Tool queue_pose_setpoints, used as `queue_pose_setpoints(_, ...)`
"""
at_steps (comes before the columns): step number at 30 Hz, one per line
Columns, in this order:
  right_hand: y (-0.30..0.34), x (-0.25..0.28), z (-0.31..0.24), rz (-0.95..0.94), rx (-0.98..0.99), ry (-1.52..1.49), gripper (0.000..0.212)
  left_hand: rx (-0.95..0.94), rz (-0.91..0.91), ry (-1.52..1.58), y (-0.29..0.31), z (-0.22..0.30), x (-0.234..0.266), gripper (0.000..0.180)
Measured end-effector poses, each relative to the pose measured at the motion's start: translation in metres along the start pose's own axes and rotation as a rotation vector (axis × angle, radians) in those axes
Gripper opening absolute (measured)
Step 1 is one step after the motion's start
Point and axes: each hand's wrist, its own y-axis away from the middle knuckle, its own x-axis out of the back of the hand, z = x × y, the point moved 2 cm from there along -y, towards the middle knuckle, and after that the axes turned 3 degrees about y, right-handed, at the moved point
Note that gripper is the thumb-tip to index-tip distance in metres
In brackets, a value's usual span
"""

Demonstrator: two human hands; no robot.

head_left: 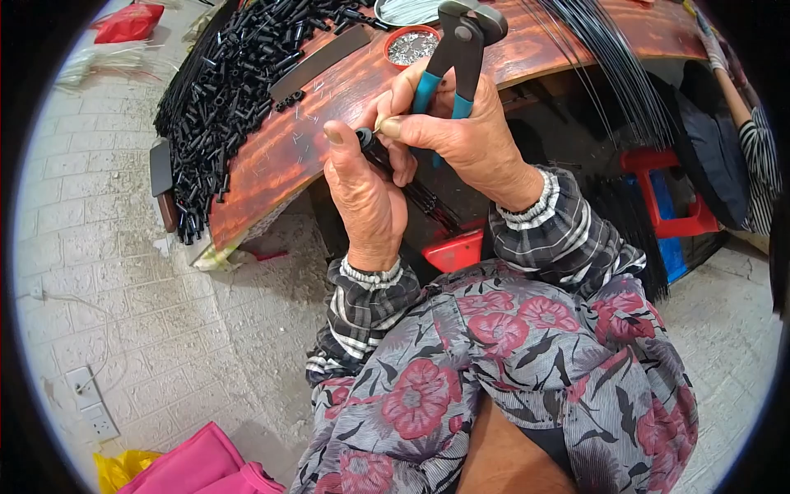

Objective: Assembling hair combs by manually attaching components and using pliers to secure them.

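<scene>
My left hand is closed around a black tubular piece, its thumb pointing up; thin black rods run down below it. Close against it, my right hand pinches something small and pale between thumb and forefinger at the tube's end. That same hand also keeps hold of blue-handled pliers, their dark jaws pointing up. Both hands are over the near edge of the wooden table. Beyond them stands a red-rimmed bowl of tiny metal pieces.
A heap of black tubes covers the table's left, beside a flat dark bar. Long black wires overhang at right. A red stool stands near another person's striped sleeve. Pink cloth lies lower left.
</scene>
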Motion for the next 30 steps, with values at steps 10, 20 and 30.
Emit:
queue_pose_setpoints(10,0.005,-0.003,0.003,0.026,0.530,0.499,0.012,-0.067,0.005,0.029,0.009,0.001,-0.003,0.055)
queue_pose_setpoints(20,-0.016,-0.006,-0.006,-0.286,0.272,0.317,0.008,0.069,-0.059,0.164,0.005,0.005,0.015,0.057)
queue_pose_setpoints(30,-0.005,-0.001,-0.029,-0.267,0.364,1.553,0.018,0.015,-0.046,0.060,0.004,0.031,0.041,0.081)
